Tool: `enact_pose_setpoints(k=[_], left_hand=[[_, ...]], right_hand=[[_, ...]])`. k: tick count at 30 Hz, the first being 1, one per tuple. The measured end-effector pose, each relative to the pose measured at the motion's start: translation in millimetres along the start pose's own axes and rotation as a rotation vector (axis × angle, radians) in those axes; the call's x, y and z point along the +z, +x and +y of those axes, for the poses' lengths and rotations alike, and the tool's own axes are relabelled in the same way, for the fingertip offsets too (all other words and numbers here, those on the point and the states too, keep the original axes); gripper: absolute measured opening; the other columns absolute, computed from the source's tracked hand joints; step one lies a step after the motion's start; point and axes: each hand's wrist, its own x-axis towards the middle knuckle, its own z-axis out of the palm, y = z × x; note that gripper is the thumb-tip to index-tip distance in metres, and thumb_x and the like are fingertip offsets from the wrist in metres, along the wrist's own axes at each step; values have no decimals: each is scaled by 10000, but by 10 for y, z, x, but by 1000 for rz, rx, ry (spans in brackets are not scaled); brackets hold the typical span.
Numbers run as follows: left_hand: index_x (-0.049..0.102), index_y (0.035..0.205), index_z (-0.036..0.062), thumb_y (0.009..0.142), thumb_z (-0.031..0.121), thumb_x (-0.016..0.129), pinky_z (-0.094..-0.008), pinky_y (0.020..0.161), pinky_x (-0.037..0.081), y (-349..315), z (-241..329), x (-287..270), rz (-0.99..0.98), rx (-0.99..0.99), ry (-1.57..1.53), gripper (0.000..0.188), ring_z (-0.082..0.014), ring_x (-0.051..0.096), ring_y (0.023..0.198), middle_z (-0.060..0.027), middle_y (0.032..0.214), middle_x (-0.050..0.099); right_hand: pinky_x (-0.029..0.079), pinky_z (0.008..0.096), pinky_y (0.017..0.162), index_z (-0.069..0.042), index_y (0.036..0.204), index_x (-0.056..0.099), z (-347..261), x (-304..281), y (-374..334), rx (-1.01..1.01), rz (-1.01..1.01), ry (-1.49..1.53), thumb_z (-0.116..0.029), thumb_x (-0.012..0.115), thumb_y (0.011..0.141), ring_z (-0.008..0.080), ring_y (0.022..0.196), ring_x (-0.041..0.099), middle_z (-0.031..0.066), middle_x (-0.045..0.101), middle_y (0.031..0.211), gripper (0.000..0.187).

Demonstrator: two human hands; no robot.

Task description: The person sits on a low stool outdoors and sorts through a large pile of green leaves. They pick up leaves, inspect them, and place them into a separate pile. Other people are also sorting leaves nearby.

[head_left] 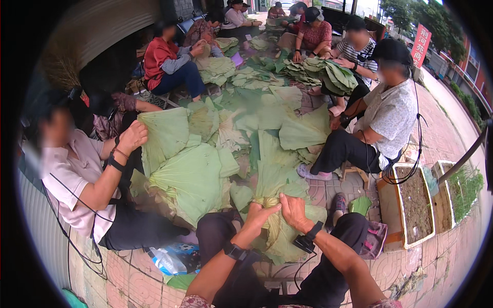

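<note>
Between my knees lies a large green lotus leaf (281,241), gathered and folded, with a yellowish bunched part near my fingers. My left hand (259,218) grips this bunched part, its thumb pointing right. Close beside it, my right hand (295,213) is closed on the same leaf, thumb upward. The two hands almost touch. Just beyond them, more broad lotus leaves (190,174) are spread in overlapping layers. My fingertips are partly hidden by the hands and the leaf.
At left, a co-worker's hand (134,134) lifts a leaf edge. Another person (390,118) sits at right; several more line both sides farther back. Planter boxes (416,205) stand at right. A plastic bag (174,258) and a loose leaf (360,205) lie near my legs.
</note>
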Motion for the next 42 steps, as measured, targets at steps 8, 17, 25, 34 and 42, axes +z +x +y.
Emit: enact_pose_setpoints(k=[8,17,25,34,42], left_hand=[[696,1056,4,834,66,779,-289,687,508,21,73,131,-44,29,40,245,-130,653,796,-37,953,704],[503,1074,-13,860,61,753,-371,784,532,119,21,336,144,-4,246,338,-204,607,899,-110,1056,600],[515,1242,-27,866,83,732,-400,740,536,528,-722,384,-187,-221,560,448,-248,638,892,-155,1127,628],[556,1109,19,896,103,716,-344,628,509,302,-889,926,-551,-458,797,279,-207,633,755,-123,992,658],[525,1182,33,929,136,665,-355,743,450,142,-822,830,-693,-434,964,307,-224,584,881,-135,1086,620]], right_hand=[[485,530,724,-7,838,648,6,-270,-18,63,-42,73,-341,410,1044,454,746,624,254,653,793,459],[453,482,872,7,919,642,553,-244,-61,100,168,-316,-196,585,875,366,940,597,181,596,939,215],[428,424,836,47,865,598,855,-380,-67,-9,282,-246,-203,666,661,328,926,569,190,567,892,330],[377,566,1059,-64,1222,567,1602,-597,38,-205,534,160,-379,524,1018,345,1110,564,165,599,1125,378],[394,502,1037,-26,1198,581,1158,-989,-65,-38,289,-107,-307,527,1020,357,1113,562,191,608,1114,337]])
